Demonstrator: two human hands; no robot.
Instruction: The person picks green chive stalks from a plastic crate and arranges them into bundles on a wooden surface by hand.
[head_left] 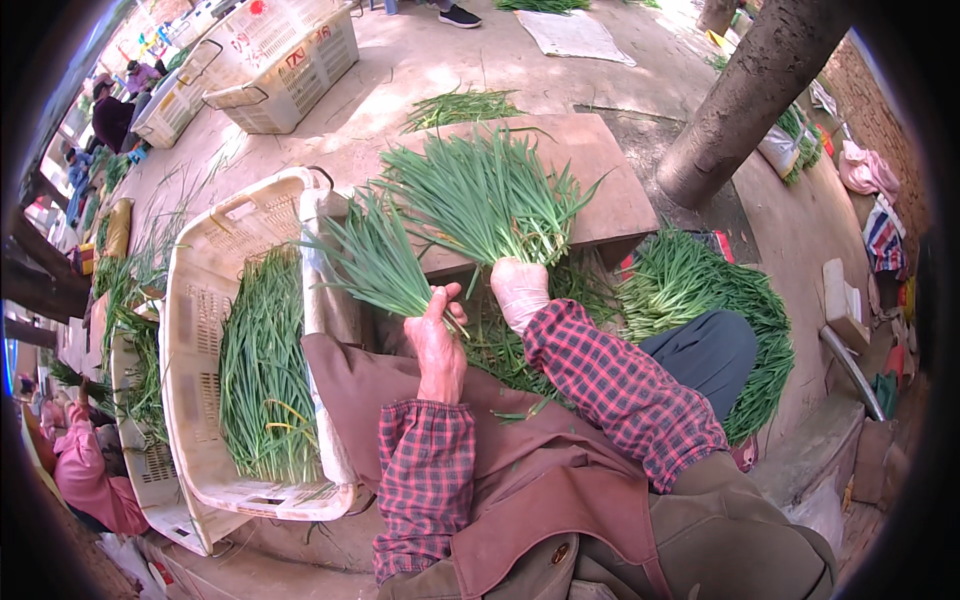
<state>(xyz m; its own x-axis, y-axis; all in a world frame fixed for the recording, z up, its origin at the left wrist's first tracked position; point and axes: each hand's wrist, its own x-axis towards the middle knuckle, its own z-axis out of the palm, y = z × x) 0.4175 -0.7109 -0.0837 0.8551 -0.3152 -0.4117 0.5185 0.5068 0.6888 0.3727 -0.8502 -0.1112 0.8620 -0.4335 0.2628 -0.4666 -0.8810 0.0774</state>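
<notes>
Left hand (pixel 438 335) pinching small green bunch (pixel 375 258); larger bunch (pixel 490 198) just beyond right hand (pixel 521 292), right grip unclear.

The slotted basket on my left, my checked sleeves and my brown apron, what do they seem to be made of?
Basket: probably hard plastic, dull off-white; molded slots and scuffs suggest it.
Checked sleeves: matte cloth, judging by soft wrinkles and gathered cuffs; fiber unclear.
Brown apron: smooth and flexible, draping broadly; perhaps cloth or coated fabric.
</notes>
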